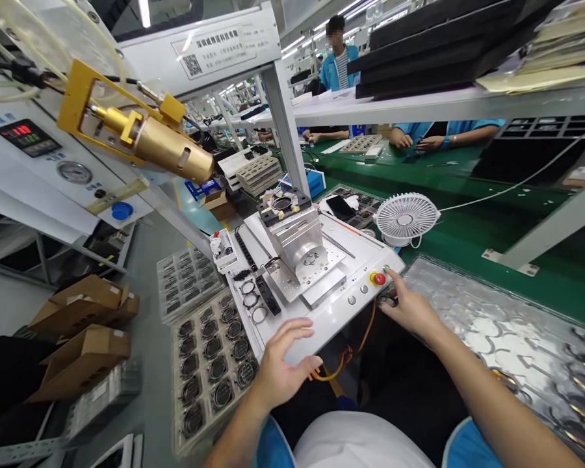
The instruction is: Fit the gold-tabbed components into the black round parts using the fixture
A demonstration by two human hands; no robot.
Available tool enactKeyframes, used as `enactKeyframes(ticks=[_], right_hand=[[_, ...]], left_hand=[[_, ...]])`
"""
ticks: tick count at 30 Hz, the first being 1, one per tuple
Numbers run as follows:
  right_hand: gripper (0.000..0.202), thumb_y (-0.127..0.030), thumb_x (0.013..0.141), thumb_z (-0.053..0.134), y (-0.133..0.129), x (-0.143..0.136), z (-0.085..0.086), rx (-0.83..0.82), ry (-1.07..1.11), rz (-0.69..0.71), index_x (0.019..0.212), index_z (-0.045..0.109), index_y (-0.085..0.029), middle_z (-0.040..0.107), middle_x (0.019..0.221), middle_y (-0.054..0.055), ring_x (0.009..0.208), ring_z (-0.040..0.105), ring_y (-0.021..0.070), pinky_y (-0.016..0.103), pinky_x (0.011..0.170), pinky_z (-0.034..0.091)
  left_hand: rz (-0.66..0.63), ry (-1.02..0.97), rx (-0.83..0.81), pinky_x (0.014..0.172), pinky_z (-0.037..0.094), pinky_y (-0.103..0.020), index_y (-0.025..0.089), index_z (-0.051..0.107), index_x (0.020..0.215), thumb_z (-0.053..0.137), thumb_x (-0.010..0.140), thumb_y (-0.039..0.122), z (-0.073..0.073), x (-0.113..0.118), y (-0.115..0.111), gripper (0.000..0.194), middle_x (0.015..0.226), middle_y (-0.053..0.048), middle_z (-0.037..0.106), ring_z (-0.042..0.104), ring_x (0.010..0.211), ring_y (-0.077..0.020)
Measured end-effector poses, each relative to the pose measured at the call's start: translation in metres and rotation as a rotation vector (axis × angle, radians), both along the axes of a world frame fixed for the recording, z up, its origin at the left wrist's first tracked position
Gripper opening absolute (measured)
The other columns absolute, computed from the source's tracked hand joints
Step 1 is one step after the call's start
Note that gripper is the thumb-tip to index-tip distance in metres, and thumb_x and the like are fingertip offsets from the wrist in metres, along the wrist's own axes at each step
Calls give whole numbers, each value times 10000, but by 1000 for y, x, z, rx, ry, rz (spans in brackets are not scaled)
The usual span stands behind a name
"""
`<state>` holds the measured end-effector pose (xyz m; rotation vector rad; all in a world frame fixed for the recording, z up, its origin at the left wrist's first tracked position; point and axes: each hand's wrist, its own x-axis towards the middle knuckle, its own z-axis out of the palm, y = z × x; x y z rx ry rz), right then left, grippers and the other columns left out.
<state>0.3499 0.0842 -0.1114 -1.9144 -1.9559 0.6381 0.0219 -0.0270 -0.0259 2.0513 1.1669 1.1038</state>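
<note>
My left hand [285, 364] hovers at the front edge of the white machine base [331, 318], fingers apart and holding nothing. At the base's right front corner, my right hand [409, 305] has its index finger on or beside a green button [387, 268], just right of the red emergency stop [379, 279]; its thumb is apart from that finger and it holds nothing. A metal fixture [305, 244] stands mid-base, with a dark ring [281, 203] on its top. Several thin rings [249, 299] lie at the base's left, beside a black strip [268, 294].
A gold cylinder [175, 148] hangs at upper left. A tray of round parts [214, 364] sits left; a clear plastic tray [497, 318] lies right. A small white fan [406, 219] stands behind my right hand. Co-workers' hands [422, 142] are across the green bench.
</note>
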Motion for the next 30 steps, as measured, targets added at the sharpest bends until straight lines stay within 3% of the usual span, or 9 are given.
enactKeyframes(ticks=[4,7,9,13,17,21,24,26,30], right_hand=[[796,-289,822,670,-10,5,8,-2,102,-6,1564,401,-188,753,982,81,856,725,299,365,764,531],[657,-342,825,722,-45,-7,9,9,436,120,1437,524,-210,751,1013,72,807,712,240,361,772,567],[687,-437,803,814,-74,-25,6,34,691,243,1397,543,-228,746,1065,75,893,713,236,376,846,581],[858,-613,644,931,-115,-66,-5,123,898,283,1332,585,-234,724,1058,78,966,703,253,394,888,579],[808,-655,625,918,-123,-80,-10,220,873,224,1240,650,-204,688,1029,88,923,687,243,369,819,582],[598,-494,761,898,-108,-40,-2,132,656,302,1239,673,-212,711,1119,99,983,688,245,364,879,568],[316,-280,846,786,-93,21,3,-42,268,-42,1145,705,-218,748,1078,79,930,708,232,333,854,557],[276,-176,808,736,-88,61,3,-94,113,-227,1083,712,-178,755,1030,118,888,712,266,357,814,545],[276,-108,662,758,-91,104,-7,-163,41,-322,928,707,-160,746,837,104,732,696,265,321,667,512]], left_hand=[[-37,-129,-341,1093,523,-457,238,710,1208,707,936,346,-44,27,-18,292,1275,-129,721,675,1220,-276],[-47,-359,-599,1118,501,-470,237,661,1294,686,953,395,-72,44,-22,377,1292,-134,718,670,1239,-274],[-71,-568,-732,1114,502,-479,231,622,1334,719,928,427,-88,52,-23,462,1282,-143,722,684,1222,-277],[-161,-868,-827,1059,536,-482,212,639,1309,862,795,429,-108,64,-23,601,1206,-145,746,720,1135,-287],[-159,-983,-842,958,589,-438,207,716,1184,930,712,378,-116,70,-20,545,1079,-103,773,752,1005,-259],[-89,-915,-843,889,606,-374,214,750,1130,941,692,256,-116,69,-18,480,1150,-97,766,764,924,-213],[-63,-869,-840,875,607,-362,218,759,1121,935,695,239,-117,62,-21,462,1169,-93,759,769,907,-204],[-48,-864,-841,889,603,-372,214,760,1117,931,699,246,-118,57,-24,453,1150,-93,763,771,925,-215],[-24,-841,-837,965,572,-371,198,761,1104,927,705,240,-118,53,-27,434,1122,-105,782,749,1038,-227]])
